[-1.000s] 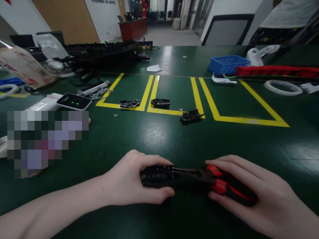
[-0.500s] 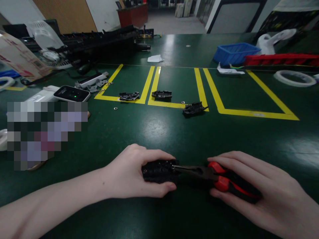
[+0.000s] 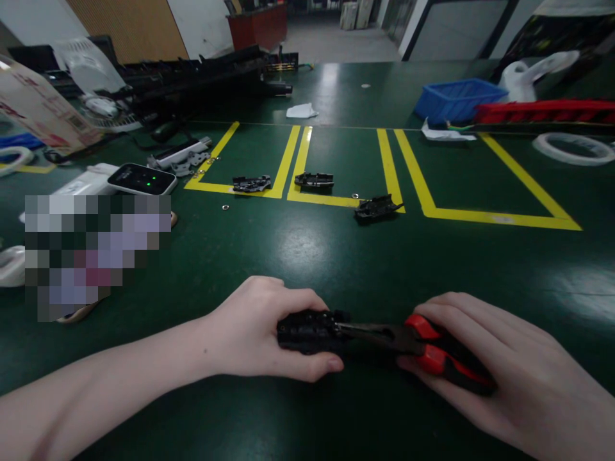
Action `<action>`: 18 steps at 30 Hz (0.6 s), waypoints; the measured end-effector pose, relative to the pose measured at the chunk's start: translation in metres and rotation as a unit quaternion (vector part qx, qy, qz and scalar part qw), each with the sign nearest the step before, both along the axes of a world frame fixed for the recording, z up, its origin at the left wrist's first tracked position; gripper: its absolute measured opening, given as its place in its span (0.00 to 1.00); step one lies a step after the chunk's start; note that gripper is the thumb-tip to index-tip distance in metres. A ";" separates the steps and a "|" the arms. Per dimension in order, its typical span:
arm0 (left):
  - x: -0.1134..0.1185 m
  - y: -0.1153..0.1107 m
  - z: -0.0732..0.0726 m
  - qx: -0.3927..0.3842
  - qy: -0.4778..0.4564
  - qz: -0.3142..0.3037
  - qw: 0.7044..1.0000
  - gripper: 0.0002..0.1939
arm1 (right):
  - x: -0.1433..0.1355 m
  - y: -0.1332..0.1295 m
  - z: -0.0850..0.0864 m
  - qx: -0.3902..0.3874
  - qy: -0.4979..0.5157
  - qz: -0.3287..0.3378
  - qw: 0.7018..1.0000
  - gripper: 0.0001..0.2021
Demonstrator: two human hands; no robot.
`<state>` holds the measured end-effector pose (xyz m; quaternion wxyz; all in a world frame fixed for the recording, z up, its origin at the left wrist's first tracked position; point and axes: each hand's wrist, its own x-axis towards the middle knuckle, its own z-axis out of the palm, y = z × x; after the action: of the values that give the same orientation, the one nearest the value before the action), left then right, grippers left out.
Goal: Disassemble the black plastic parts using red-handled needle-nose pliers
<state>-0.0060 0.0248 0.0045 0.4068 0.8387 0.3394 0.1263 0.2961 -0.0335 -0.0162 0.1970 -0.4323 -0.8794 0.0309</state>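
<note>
My left hand (image 3: 266, 333) is closed around a black plastic part (image 3: 307, 331), thumb on the near side and fingers on the far side. My right hand (image 3: 490, 358) grips needle-nose pliers (image 3: 432, 346) by their red and black handles. The jaws point left, and their tips meet the right end of the black part. Whether the tips pinch anything small there, I cannot tell. Farther back on the green table lie three similar dark parts: one on the left (image 3: 252, 184), one in the middle (image 3: 314, 180), and one on the right (image 3: 378, 208).
Yellow tape (image 3: 504, 221) marks out bays across the table. A blue bin (image 3: 456, 102), a red strip (image 3: 548, 112) and a tape roll (image 3: 574, 148) are at the right. A black-faced device (image 3: 143, 179), a white fan (image 3: 91, 73) and a long black assembly (image 3: 202, 83) occupy the left.
The pliers' handles have come slightly closer to the black part, and my right-hand fingers have shifted on them. The whole view has moved a little.
</note>
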 end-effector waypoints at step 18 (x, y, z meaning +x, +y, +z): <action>-0.002 0.001 -0.010 0.059 -0.046 -0.030 0.997 0.19 | 0.005 -0.003 0.000 -0.004 -0.082 0.001 0.997 0.21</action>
<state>-0.0077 0.0257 -0.0057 0.3755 0.8642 0.2870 0.1728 0.3011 -0.0364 -0.0162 0.1227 -0.4335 -0.8927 -0.0005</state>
